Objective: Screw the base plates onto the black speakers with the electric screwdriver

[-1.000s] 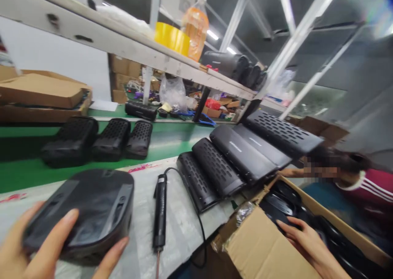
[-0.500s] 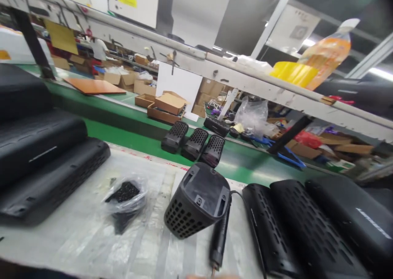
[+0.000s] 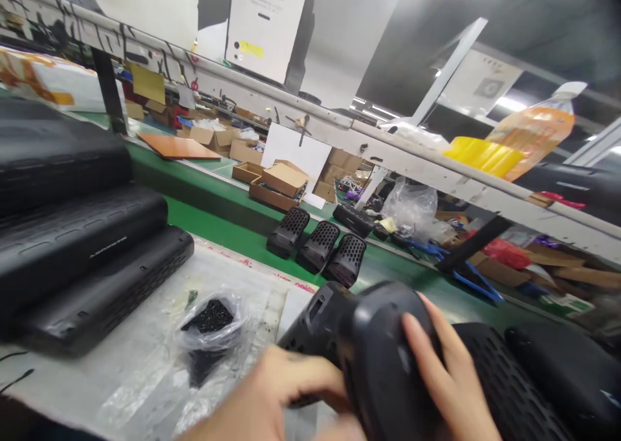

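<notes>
A smooth black housing [image 3: 383,363] with rounded edges is held up in front of me, over the bench. My right hand [image 3: 456,383] grips its right side, fingers bent over the surface. On its left side, my left hand [image 3: 276,389], blurred by motion, closes on the lower edge. Just behind stands a black perforated housing [image 3: 315,318], partly covered by the held one. To the left, an open clear plastic bag [image 3: 235,331] contains small black screws [image 3: 213,316]. The electric screwdriver is hidden from view.
Black housings [image 3: 101,247] are stacked at left, with more black perforated housings [image 3: 509,357] at right. Several small perforated housings [image 3: 317,246] lie on the green belt [image 3: 213,229]. A shelf rail [image 3: 412,150] crosses above, carrying a bottle [image 3: 538,130] and yellow tape [image 3: 485,156].
Both hands have come up into view with a black housing between them, covering the screwdriver and part of the perforated housing. The whole scene has shifted right and down in the view.
</notes>
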`<control>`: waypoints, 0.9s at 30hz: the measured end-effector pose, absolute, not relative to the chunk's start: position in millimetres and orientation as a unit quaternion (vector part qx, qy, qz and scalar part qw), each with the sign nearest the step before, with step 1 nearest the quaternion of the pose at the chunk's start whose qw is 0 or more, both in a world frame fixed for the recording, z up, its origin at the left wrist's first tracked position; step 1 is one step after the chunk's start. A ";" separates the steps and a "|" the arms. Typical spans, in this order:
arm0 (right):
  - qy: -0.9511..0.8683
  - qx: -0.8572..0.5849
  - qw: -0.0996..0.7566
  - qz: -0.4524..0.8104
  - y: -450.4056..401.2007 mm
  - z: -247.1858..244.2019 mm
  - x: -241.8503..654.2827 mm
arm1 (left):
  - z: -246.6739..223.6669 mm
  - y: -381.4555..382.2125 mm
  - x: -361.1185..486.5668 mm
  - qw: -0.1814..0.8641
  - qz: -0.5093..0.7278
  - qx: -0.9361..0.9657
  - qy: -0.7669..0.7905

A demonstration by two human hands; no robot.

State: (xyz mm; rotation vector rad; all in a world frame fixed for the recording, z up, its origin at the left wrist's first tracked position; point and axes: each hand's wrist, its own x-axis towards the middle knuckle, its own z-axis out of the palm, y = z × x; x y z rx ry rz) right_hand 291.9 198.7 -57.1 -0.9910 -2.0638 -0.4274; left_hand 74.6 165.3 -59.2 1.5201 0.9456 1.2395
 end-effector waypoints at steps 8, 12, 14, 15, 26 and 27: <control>-0.915 -0.270 0.280 -0.108 247.8 -36.4 289.3 | -42.8 252.4 70.3 0.412 0.525 0.675 0.315; -0.910 -0.274 0.302 -0.074 248.2 -27.1 290.7 | -49.6 266.3 91.2 0.471 0.525 0.650 0.282; -0.908 -0.279 0.305 -0.063 249.3 -29.8 290.3 | -52.4 266.2 95.0 0.463 0.540 0.638 0.295; -0.903 -0.290 0.313 -0.053 250.0 -33.5 289.6 | -53.1 265.3 95.3 0.458 0.542 0.634 0.308; -0.816 -0.295 0.481 0.123 255.3 -84.7 285.1 | -74.1 230.1 102.3 0.258 0.564 0.664 0.416; -0.798 -0.326 0.489 0.133 250.4 -90.2 288.0 | -79.1 228.8 94.0 0.232 0.557 0.681 0.415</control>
